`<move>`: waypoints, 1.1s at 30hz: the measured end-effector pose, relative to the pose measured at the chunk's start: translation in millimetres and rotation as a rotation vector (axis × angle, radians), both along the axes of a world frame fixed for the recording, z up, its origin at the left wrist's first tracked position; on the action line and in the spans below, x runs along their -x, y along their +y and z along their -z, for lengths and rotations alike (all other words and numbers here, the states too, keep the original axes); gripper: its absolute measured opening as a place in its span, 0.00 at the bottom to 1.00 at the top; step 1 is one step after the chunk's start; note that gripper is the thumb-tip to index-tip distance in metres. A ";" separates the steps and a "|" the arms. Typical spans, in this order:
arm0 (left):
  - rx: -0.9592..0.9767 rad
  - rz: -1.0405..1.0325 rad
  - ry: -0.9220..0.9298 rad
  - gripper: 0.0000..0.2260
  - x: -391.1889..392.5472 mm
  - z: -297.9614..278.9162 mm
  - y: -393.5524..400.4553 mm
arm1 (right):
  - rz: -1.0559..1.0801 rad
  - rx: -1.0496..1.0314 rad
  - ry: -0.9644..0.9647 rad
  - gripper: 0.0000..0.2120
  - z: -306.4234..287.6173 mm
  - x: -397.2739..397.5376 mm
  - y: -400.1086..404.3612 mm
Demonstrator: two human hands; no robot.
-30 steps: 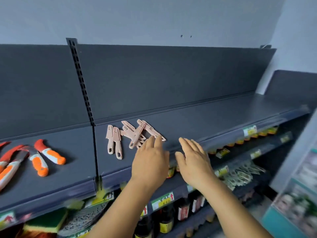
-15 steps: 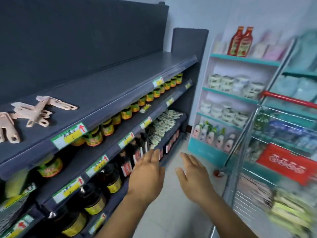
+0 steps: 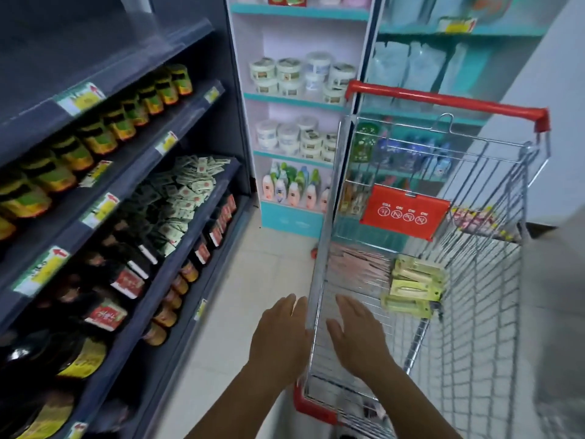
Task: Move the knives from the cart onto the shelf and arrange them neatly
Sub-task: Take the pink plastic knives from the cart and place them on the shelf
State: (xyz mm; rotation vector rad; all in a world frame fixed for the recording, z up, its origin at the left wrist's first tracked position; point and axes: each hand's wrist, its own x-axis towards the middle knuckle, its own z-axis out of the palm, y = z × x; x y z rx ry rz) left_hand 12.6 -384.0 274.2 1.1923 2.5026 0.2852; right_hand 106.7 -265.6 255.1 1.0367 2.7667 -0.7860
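While both hands, left hand (image 3: 280, 335) and right hand (image 3: 361, 339), hover empty with fingers straight at the cart (image 3: 493, 280) rim, apparently to reach in, pink knives (image 3: 359, 264) and green packaged knives (image 3: 414, 288) lie inside the basket.

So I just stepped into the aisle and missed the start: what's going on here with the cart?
A person is reaching toward a wire shopping cart beside the dark shelves. Both hands are open and hold nothing: the left hand is just outside the cart's near corner, the right hand over its basket. Inside lie pale green packaged items and a pinkish pile, too blurred to identify for certain. Nothing is picked up yet.
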 end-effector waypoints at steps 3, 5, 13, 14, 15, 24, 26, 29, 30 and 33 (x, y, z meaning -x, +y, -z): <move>0.065 0.010 -0.057 0.26 -9.1 18.2 48.1 | 0.018 0.051 -0.045 0.26 22.5 -11.2 49.9; 0.103 0.011 -0.092 0.26 -11.7 30.8 79.1 | 0.028 0.086 -0.074 0.26 36.9 -14.5 80.9; 0.165 -0.092 -0.216 0.27 -5.3 80.9 180.3 | 0.054 0.167 -0.098 0.27 85.7 -7.3 181.3; 0.173 -0.099 -0.219 0.27 -2.7 88.9 188.7 | 0.050 0.171 -0.096 0.27 91.5 -3.7 190.9; 0.178 -0.102 -0.221 0.28 0.1 97.4 196.8 | 0.047 0.176 -0.092 0.27 97.9 0.3 200.0; 0.260 -0.039 -0.219 0.27 27.4 194.9 266.3 | 0.072 0.203 -0.166 0.30 175.2 37.6 262.2; 0.307 -0.025 -0.222 0.27 32.1 217.5 274.6 | 0.076 0.203 -0.197 0.30 197.9 44.0 273.2; 0.316 0.004 -0.198 0.30 40.2 250.4 286.1 | 0.065 0.197 -0.249 0.29 232.7 55.7 284.7; 0.313 0.014 -0.191 0.30 43.6 261.1 290.6 | 0.050 0.183 -0.256 0.28 244.2 60.2 288.0; 0.320 0.069 -0.190 0.35 51.8 290.4 303.7 | -0.005 0.097 -0.252 0.28 275.1 72.9 298.0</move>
